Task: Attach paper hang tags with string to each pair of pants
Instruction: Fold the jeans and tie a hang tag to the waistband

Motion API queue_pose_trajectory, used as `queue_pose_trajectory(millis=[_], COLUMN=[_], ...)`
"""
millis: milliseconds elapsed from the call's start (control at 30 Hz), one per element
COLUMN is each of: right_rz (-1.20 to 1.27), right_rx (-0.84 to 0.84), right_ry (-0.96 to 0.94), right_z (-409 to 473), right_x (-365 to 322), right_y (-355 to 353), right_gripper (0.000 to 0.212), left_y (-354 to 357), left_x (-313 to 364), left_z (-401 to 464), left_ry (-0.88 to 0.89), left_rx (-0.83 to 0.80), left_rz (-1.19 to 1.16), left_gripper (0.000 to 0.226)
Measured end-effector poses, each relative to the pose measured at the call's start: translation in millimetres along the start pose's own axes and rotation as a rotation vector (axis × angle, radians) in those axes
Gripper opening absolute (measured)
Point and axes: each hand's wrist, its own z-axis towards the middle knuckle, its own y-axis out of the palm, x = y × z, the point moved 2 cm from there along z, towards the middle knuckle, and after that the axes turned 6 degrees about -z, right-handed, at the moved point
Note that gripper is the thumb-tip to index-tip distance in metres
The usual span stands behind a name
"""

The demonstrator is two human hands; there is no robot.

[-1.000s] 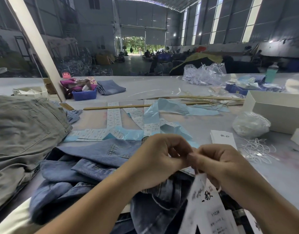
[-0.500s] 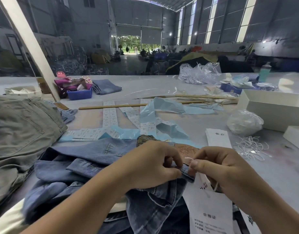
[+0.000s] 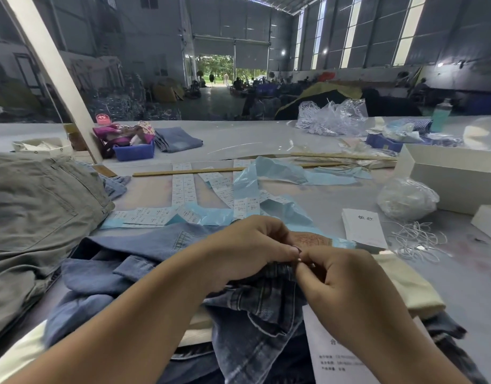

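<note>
Blue denim pants lie bunched in front of me, a brown leather patch showing at the waistband. My left hand pinches the waistband beside the patch. My right hand pinches a thin white string at the same spot, fingertips touching the left hand's. A white paper hang tag with printed text hangs below my right hand over the denim. A stack of blank tags and a loose pile of white strings lie to the right.
A heap of grey-green pants fills the left. Strips of size labels on blue backing lie ahead, with wooden sticks, a blue bin, a clear bag and a white box.
Both hands dropped from mid-air onto the waistband. The hang tag, held up a second ago, now hangs lower against the denim. The leather patch has come into view.
</note>
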Motion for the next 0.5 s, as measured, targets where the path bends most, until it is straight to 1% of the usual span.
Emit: queue_pose_trajectory(millis=[167, 267, 333, 433, 467, 500], right_rz=[-0.197, -0.229, -0.231, -0.153, -0.132, -0.119], right_rx=[0.037, 0.025, 0.062, 0.178, 0.207, 0.233], right_ry=[0.000, 0.023, 0.027, 0.077, 0.083, 0.079], right_z=[2.2, 9.2, 9.5, 4.3, 3.8, 3.8], right_x=[-11.5, -14.4, -11.5, -7.9, -7.6, -7.3], right_y=[0.7, 2.7, 6.6, 14.2, 17.4, 20.0], right_gripper=[0.016, 0.015, 0.012, 0.028, 0.029, 0.029], left_y=[-1.5, -1.4, -2.3, -6.0, -6.3, -6.2], left_x=[-3.2, -5.1, -6.3, -8.9, -8.9, -9.3], left_z=[-1.9, -4.2, -6.6, -9.2, -9.6, -8.7], left_ry=[-0.014, 0.021, 0.040, 0.007, 0.001, 0.005], left_rx=[-0.020, -0.025, -0.015, -0.023, -0.022, -0.003], left_rz=[-0.161, -0.172, -0.192, -0.353, -0.367, -0.314], left_gripper=[0.019, 0.019, 0.018, 0.019, 0.020, 0.022])
